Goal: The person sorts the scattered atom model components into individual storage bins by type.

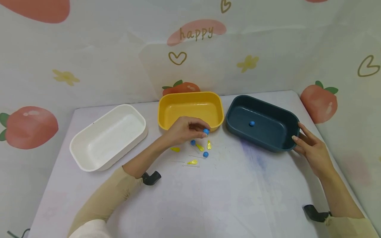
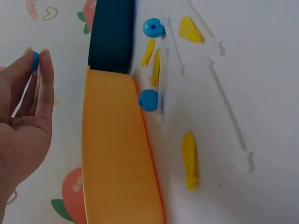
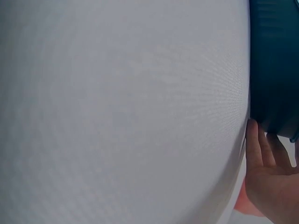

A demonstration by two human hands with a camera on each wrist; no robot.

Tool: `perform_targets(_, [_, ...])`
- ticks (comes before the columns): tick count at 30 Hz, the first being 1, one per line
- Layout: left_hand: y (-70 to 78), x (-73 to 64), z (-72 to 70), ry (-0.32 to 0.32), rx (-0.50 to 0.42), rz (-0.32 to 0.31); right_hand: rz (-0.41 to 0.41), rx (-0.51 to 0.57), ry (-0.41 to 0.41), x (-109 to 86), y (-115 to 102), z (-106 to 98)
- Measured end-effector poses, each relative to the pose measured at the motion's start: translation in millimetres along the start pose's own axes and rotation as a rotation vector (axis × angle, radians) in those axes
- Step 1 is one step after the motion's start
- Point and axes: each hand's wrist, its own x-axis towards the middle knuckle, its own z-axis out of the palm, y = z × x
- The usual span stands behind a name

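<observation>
Thumb and fingertips of my left hand (image 1: 187, 128) pinch a blue bead (image 1: 206, 131), raised over the table near the front rim of the yellow basin (image 1: 166, 123). The left wrist view shows only the edge of that bead (image 2: 35, 61) between the fingertips. My right hand (image 1: 316, 154) grips the right end of the dark blue basin (image 1: 262, 142), thumb at the rim and fingers along the outer wall (image 3: 275, 93). Inside this basin lies one blue bead (image 1: 252, 123). Below the left hand are two more blue beads (image 2: 149, 100), several yellow drop-shaped pieces (image 1: 192, 162) and thin clear sticks (image 2: 229, 112).
A white basin (image 1: 122, 152) stands at an angle on the left of the table (image 1: 208, 205). The yellow basin stands at the back, close beside the dark blue one. A printed cloth wall (image 1: 125, 72) rises behind the table and along its right side.
</observation>
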Motion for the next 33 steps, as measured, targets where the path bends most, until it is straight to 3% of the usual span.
perform_targets(9, [11.2, 12.0, 4.7, 0.034, -0.005, 0.096, -0.006, 0.010, -0.006, 0.5, -1.2, -0.1])
perform_targets(17, [19.6, 21.7, 9.8, 0.038, 0.007, 0.089, 0.006, 0.009, -0.006, -0.9, -3.0, 0.1])
perform_targets(27, [29.9, 41.0, 15.5, 0.003, -0.018, 0.151, 0.011, 0.012, 0.000, -1.8, -2.6, 0.8])
perform_targets(33, [35.6, 51.5, 20.1, -0.003, -0.023, 0.161, 0.028, -0.045, 0.014, -1.5, -2.4, 0.5])
